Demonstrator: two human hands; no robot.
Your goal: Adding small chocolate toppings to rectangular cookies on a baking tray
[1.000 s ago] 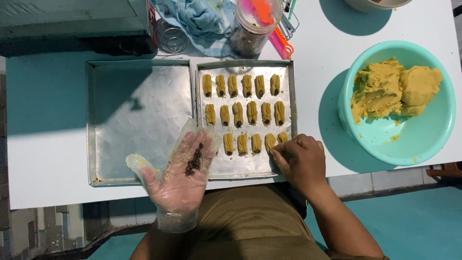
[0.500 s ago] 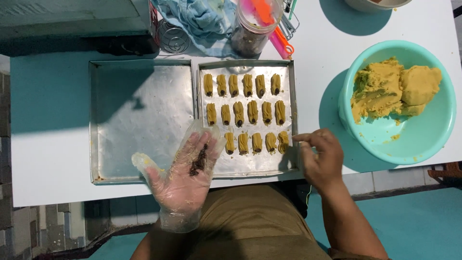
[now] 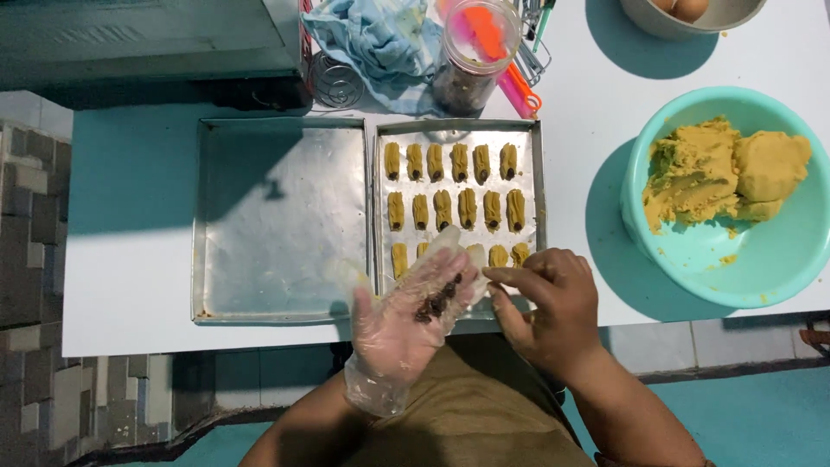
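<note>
A small heap of dark, crumbly bits [image 3: 437, 303] lies in the palm of the left hand [image 3: 406, 324], which is spread flat, palm up, in a thin clear plastic glove, just over the near edge of the right tray [image 3: 540, 186]. The bare right hand [image 3: 545, 303] reaches in beside it, thumb and forefinger drawn together at the edge of the heap; whether they pinch a bit cannot be told. The right tray is shallow, dull metal, and holds rows of short, ridged yellow dough sticks [image 3: 454, 207]. The left tray [image 3: 277, 216], of the same make, lies touching it. A round turquoise bowl [image 3: 692, 259] on the white table [image 3: 588, 95] holds lumps of rough yellow dough [image 3: 726, 173]. Behind the trays stand a clear jar [image 3: 475, 52] with dark contents and a crumpled blue cloth [image 3: 380, 39].
</note>
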